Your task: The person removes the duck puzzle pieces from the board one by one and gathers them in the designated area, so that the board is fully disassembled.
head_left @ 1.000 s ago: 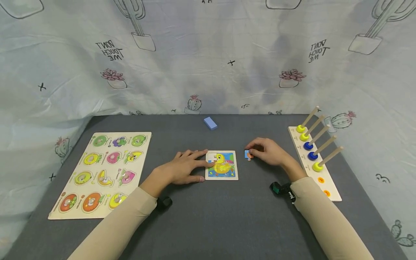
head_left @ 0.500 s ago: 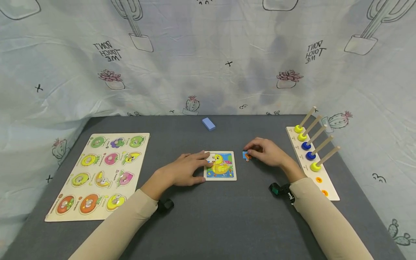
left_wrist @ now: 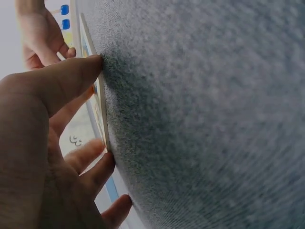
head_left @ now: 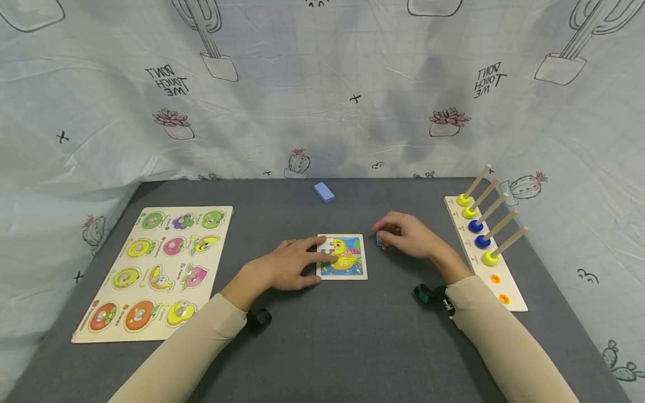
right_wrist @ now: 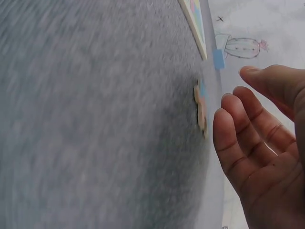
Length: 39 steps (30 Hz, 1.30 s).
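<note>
A square duck puzzle (head_left: 353, 263) lies mid-table, a yellow duck on blue in a pale frame. My left hand (head_left: 287, 264) rests at its left side, fingers spread and mostly straight. The index finger lies over the picture, and the thumb touches the frame's edge in the left wrist view. To the right of the puzzle is a small blue and orange puzzle piece (head_left: 381, 242), partly covered in the head view by my right hand (head_left: 410, 235). In the right wrist view the piece (right_wrist: 201, 109) lies on the table, apart from the loosely bent fingers (right_wrist: 228, 138).
A fruit puzzle board (head_left: 221, 268) lies on the left. At the right stands a peg board (head_left: 514, 291) with upright wooden pegs and yellow and blue rings. A blue block (head_left: 324, 192) lies near the back edge, before a printed cloth backdrop (head_left: 322, 101).
My right hand has shifted slightly left over the piece, covering more of it. My left index finger reaches farther across the picture than half a second ago. The head view has shifted slightly.
</note>
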Motion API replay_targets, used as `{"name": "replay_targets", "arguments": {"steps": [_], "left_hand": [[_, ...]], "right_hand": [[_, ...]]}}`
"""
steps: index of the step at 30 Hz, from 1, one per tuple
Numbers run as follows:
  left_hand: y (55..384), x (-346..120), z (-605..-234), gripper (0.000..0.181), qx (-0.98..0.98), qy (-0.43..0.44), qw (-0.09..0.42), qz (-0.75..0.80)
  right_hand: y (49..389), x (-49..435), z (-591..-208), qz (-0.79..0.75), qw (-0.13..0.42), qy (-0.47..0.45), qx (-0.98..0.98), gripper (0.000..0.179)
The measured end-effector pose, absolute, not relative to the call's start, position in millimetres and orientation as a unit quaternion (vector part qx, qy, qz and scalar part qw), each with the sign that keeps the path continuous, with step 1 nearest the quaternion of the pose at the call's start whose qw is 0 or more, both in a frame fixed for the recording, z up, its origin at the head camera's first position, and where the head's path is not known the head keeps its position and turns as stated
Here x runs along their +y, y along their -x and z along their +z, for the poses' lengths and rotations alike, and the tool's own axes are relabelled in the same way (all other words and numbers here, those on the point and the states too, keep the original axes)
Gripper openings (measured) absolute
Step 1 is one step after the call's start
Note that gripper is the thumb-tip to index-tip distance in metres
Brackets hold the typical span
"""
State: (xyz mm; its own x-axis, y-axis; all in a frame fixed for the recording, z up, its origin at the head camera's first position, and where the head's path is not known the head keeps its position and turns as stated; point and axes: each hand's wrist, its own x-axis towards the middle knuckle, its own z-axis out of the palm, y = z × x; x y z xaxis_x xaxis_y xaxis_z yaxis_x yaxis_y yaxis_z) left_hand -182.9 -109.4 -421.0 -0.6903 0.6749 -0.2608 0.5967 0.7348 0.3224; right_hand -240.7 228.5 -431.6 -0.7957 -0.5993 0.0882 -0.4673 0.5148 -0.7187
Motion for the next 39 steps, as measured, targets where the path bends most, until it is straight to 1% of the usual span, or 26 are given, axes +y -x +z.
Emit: {"name": "replay_targets", "arguments": {"steps": [5, 12, 25, 34, 39], "left_hand": [[183, -110, -422, 0.057, 0.916, -0.337, 0.187, 0.113], [183, -110, -421, 0.058, 0.914, -0.343, 0.188, 0.105], [185, -110, -422, 0.058, 0.915, -0.342, 0.197, 0.088], [183, -110, -420, 0.055, 0.91, -0.345, 0.203, 0.105], [184, -111, -419, 0.055, 0.909, -0.346, 0.205, 0.106]], "right_hand": [[241, 218, -429, -0.4, 0.097, 0.315, 0.855, 0.021], [241, 200, -430, -0.407, 0.103, 0.325, 0.848, 0.022], [245, 172, -428, -0.407, 0.105, 0.355, 0.835, 0.022], [247, 159, -433, -0.399, 0.111, 0.369, 0.832, 0.021], [249, 155, -440, -0.398, 0.101, 0.384, 0.827, 0.019]]}}
